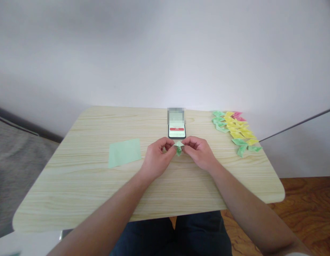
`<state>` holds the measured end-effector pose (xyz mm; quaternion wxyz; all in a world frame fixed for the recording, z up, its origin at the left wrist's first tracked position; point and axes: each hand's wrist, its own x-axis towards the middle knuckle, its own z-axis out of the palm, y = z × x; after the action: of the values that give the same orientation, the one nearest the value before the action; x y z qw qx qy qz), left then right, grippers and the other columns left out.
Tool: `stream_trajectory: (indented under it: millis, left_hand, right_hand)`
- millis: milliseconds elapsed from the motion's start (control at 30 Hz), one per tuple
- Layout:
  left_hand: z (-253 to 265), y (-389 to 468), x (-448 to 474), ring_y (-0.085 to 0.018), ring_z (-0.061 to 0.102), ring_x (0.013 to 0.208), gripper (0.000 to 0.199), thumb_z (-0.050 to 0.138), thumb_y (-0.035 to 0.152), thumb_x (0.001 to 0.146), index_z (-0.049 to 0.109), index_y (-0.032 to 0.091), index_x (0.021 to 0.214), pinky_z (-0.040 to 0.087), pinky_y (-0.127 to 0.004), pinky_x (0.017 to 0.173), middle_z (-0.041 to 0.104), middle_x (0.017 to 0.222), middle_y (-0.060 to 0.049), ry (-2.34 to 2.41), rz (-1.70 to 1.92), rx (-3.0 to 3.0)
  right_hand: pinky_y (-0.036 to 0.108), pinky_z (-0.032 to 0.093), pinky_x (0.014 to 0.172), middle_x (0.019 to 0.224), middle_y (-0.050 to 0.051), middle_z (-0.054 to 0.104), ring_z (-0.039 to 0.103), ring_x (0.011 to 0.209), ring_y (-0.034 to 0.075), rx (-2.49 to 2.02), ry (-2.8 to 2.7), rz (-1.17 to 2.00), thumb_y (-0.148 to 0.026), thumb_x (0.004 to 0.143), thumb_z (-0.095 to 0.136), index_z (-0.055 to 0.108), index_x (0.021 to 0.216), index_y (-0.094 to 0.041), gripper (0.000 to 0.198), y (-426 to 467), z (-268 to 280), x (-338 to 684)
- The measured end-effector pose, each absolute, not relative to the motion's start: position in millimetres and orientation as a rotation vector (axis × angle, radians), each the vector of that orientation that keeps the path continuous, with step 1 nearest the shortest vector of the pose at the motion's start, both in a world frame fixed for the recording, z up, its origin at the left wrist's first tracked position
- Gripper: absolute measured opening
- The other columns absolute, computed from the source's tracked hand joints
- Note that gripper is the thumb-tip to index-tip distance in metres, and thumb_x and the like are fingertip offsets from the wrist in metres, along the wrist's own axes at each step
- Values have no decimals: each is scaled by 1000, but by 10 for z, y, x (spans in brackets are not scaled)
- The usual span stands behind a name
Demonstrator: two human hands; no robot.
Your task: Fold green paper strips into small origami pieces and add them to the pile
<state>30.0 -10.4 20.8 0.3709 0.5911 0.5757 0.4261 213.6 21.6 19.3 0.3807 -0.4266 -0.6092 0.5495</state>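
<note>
A small folded green paper (pixel 178 145) is pinched between both hands, just in front of the phone. My left hand (pixel 159 156) grips its left side between thumb and fingers. On the other side, my right hand (pixel 199 150) holds the right tip in the same kind of pinch. The paper has a pale peaked top and a darker green flap hanging below. Fingertips cover its two outer ends. Left of my hands lies a flat light green sheet (pixel 124 153).
A phone (pixel 177 122) with a lit screen stands at the back middle of the wooden table (pixel 82 185). Several folded papers lie at the right: green ones (pixel 218 120), yellow ones (pixel 235 125) and pink ones (pixel 238 116). A white wall (pixel 154 64) rises behind.
</note>
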Motion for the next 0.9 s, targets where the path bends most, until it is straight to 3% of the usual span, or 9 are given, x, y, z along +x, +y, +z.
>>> stream_trajectory:
  millis: [500,900]
  left_hand:
    - [136,-159,350,-14,57,71,11,65,19,85,62,20,74,43,-27,63,61,72,1,1656,1142,1945]
    - [145,-148,327,-16,59,78,9,65,21,91,65,21,82,45,-30,71,64,77,0,1627,1219,1972]
  right_hand:
    - [25,40,56,67,-2,62,53,60,12,-1265,-1692,1120,-25,83,67,62,73,-20,12,126,167,2080]
    - [24,34,51,60,-4,56,48,55,11,-1314,-1713,996,-30,84,68,59,70,-21,19,121,213,2067]
